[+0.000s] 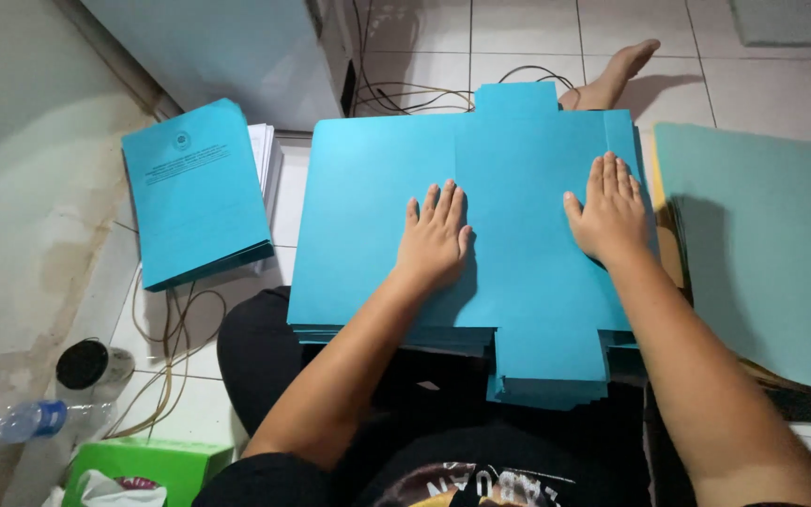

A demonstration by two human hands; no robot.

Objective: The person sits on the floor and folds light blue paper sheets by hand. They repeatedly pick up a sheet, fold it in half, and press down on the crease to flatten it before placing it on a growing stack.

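A thick stack of unfolded blue card folders (368, 197) lies across my lap and the tiled floor, with tabs sticking out at its far and near edges. My left hand (435, 237) rests flat on the top sheet near its middle crease, fingers spread and pointing away. Palm down on the right half of the same sheet is my right hand (609, 208), close to the stack's right edge. Neither hand grips anything.
A pile of folded blue folders (194, 192) sits on white papers at the left. A large teal sheet (762, 244) lies at the right. Cables (166, 338), a plastic bottle (21, 420), a green tissue box (147, 469) and my bare foot (617, 70) are around me.
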